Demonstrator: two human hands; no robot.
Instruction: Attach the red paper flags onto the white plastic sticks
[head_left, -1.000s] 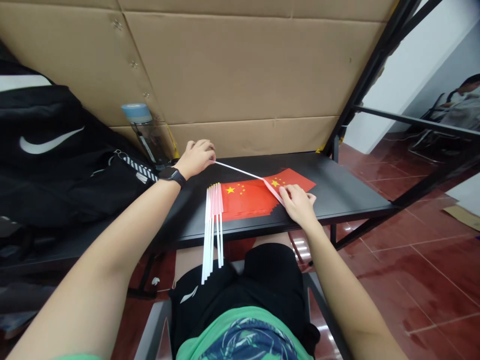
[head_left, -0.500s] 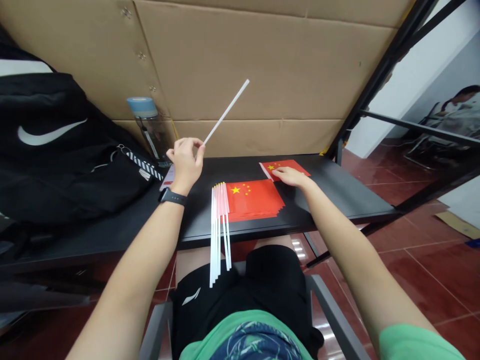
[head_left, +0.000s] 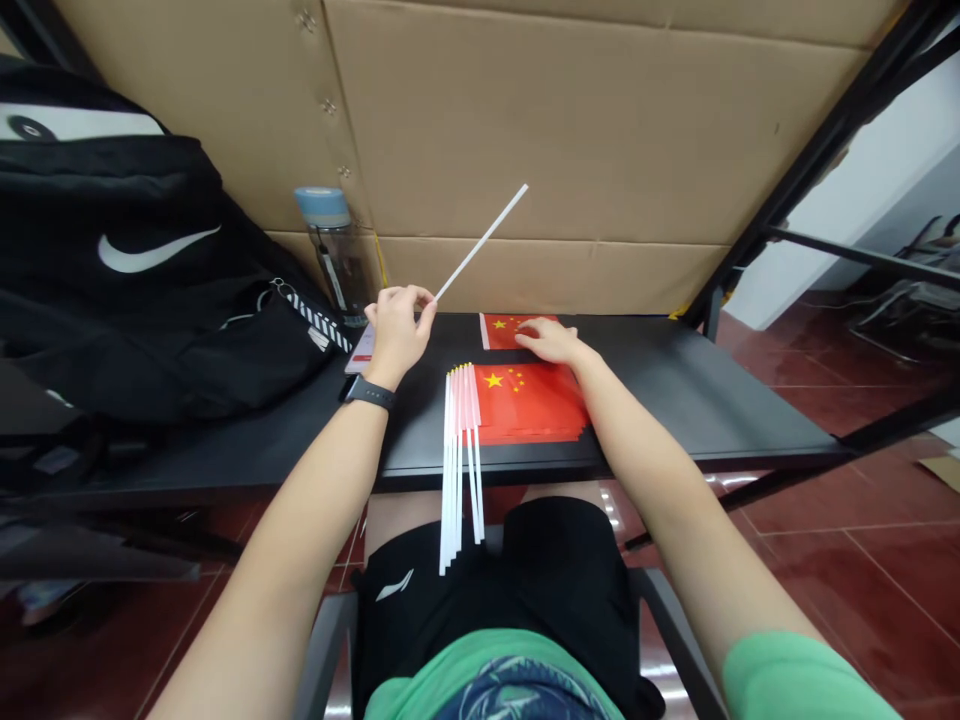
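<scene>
Between the thumb and fingers of my left hand (head_left: 401, 325) is a white flag stick (head_left: 484, 243), slanting up and to the right. My right hand (head_left: 551, 338) lies on a loose red flag (head_left: 495, 328) with yellow stars at the back of the table, its fingers stretched across the right part and hiding it. In front of both hands lies a stack of red flags (head_left: 532, 410) mounted on white sticks (head_left: 452, 480). Those sticks point toward me and reach past the table edge.
The black table (head_left: 675, 400) ends against an upright cardboard panel (head_left: 525, 120). To the left are a black backpack (head_left: 142, 330), a bottle with a blue lid (head_left: 337, 250) and a flat, light item (head_left: 361, 352) partly behind my left wrist. A black metal frame (head_left: 810, 150) rises at the right.
My right hand and the loose flag have moved left along the back of the table, behind the stack. My left hand still holds the stick. The view has shifted slightly.
</scene>
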